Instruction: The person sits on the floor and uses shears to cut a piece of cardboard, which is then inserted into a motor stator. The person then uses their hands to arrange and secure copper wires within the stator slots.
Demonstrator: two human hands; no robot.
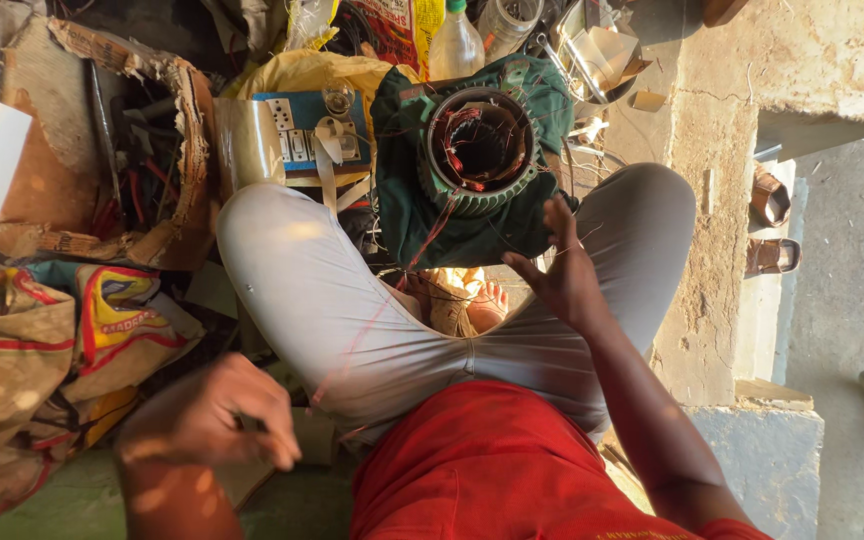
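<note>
A green motor stator [479, 150] with copper windings inside its ring sits between my knees, on a green cloth. My right hand [559, 268] rests open against the stator's near right side, fingers spread. A thin copper wire [372, 320] runs from the stator across my left thigh toward my left hand [214, 412]. That hand is pulled back at the lower left, blurred, with fingers pinched on the wire. I sit cross-legged in grey trousers and a red shirt, one bare foot [485, 305] showing below the stator.
A torn cardboard box [102, 140] of cables sits at upper left. A switch board [307, 135] lies behind my left knee, bottles [455, 45] beyond it. Sacks [42, 350] pile at left. A concrete step [732, 200] and sandals [770, 225] are at right.
</note>
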